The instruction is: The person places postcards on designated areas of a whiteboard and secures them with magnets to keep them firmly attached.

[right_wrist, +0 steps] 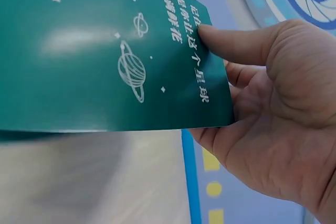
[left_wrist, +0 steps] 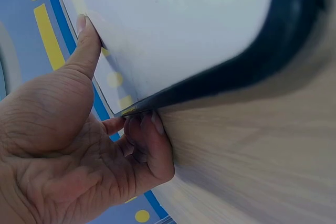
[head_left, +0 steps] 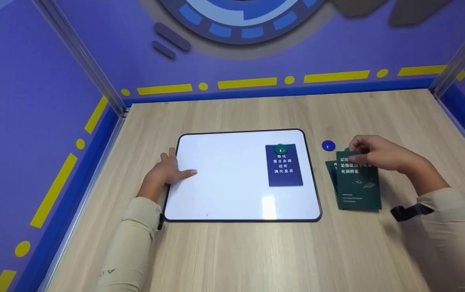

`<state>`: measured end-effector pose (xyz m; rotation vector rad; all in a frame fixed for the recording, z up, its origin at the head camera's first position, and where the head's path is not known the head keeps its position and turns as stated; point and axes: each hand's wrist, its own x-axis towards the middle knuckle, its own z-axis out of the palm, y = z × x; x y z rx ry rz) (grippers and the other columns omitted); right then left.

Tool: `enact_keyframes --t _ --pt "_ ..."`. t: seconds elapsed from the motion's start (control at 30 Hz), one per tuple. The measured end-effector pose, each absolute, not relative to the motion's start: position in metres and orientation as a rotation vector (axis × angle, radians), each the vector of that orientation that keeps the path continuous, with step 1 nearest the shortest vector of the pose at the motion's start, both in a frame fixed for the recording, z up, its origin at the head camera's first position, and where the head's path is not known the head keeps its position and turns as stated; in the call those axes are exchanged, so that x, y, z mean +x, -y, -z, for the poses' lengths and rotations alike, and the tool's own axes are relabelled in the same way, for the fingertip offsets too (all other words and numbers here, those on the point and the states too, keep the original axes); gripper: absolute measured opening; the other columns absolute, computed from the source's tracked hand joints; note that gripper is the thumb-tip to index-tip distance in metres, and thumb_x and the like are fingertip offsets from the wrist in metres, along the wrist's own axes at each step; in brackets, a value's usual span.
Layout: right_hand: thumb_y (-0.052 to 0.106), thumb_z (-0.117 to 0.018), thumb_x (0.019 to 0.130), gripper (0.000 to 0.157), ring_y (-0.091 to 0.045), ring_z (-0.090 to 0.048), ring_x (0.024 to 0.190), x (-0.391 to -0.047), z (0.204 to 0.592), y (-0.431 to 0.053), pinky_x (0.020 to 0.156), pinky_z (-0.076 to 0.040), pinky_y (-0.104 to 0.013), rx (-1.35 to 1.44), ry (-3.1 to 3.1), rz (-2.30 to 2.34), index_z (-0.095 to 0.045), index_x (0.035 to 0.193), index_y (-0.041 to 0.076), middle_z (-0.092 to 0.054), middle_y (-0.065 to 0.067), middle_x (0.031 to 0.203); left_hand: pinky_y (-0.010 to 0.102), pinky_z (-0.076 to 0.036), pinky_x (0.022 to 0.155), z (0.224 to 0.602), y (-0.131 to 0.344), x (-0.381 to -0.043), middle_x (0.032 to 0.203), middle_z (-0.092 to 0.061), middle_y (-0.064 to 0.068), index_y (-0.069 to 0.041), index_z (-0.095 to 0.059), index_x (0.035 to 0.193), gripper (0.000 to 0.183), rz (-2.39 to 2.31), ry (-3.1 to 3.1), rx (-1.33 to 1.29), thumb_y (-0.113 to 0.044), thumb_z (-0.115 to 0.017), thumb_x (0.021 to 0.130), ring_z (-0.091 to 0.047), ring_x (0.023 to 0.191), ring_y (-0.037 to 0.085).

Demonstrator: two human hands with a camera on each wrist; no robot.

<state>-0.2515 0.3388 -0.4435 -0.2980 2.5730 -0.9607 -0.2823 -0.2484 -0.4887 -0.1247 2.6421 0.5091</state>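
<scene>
My left hand (head_left: 166, 170) holds the left edge of a small whiteboard (head_left: 220, 174) with a dark frame. Its thumb lies on the white face, while the fingers bend against the frame's side in the left wrist view. Over to the right, my right hand (head_left: 378, 152) pinches the top end of a dark green card (right_wrist: 89, 51) printed with white characters and ringed planets. The thumb is on the printed face and the other fingers are behind. Another green card (head_left: 331, 170) peeks out at its left. A navy card (head_left: 285, 174) lies on the board under a round green magnet (head_left: 280, 149).
A round blue magnet (head_left: 328, 145) lies on the wooden table (head_left: 240, 255) between the board and the green cards. Blue-purple panels (head_left: 232, 65) with yellow marks stand behind the table and along its sides.
</scene>
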Motion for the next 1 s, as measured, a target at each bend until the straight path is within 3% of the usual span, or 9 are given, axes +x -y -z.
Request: enact_keyframes --t 0.33,0.5,0.67,1.0 --pt "0.007 -0.062 0.098 0.026 -0.029 -0.060 0.107 -0.275 0.445 -0.254 0.091 -0.051 -0.038 -0.409 -2.466 1.088 -0.064 0.124 0.007 -0.065 -0.013 0.118 0.062 -0.041 0.123 0.483 0.246 -0.284 0.170 -0.014 0.037 0.000 0.009 0.169 0.122 -0.501 -2.662 -0.119 -0.062 -0.069 0.097 -0.041 0.149 0.056" --pt "0.001 -0.062 0.094 0.031 -0.030 -0.059 0.112 -0.291 0.454 -0.204 0.099 -0.050 -0.042 -0.480 -2.424 1.159 -0.063 0.125 0.007 -0.065 -0.014 0.123 0.062 -0.039 0.125 0.482 0.245 -0.284 0.170 -0.012 0.038 0.001 0.010 0.169 0.124 -0.503 -2.653 -0.118 -0.062 -0.069 0.097 -0.035 0.153 0.059" --pt "0.000 -0.065 0.093 0.032 -0.029 -0.061 0.110 -0.302 0.469 -0.157 0.099 -0.052 -0.043 -0.535 -2.418 1.185 -0.064 0.124 0.007 -0.066 -0.014 0.121 0.062 -0.039 0.125 0.484 0.245 -0.283 0.170 -0.013 0.039 0.001 0.009 0.169 0.124 -0.489 -2.651 -0.130 -0.063 -0.068 0.097 -0.037 0.152 0.059" --pt "-0.001 -0.061 0.096 0.033 -0.029 -0.062 0.112 -0.315 0.494 -0.084 0.107 -0.054 -0.049 -0.595 -2.694 0.883 -0.062 0.129 0.005 -0.068 -0.014 0.121 0.062 -0.040 0.124 0.487 0.247 -0.281 0.169 -0.016 0.037 -0.002 0.007 0.170 0.123 -0.523 -2.650 -0.153 -0.063 -0.070 0.096 -0.039 0.151 0.057"
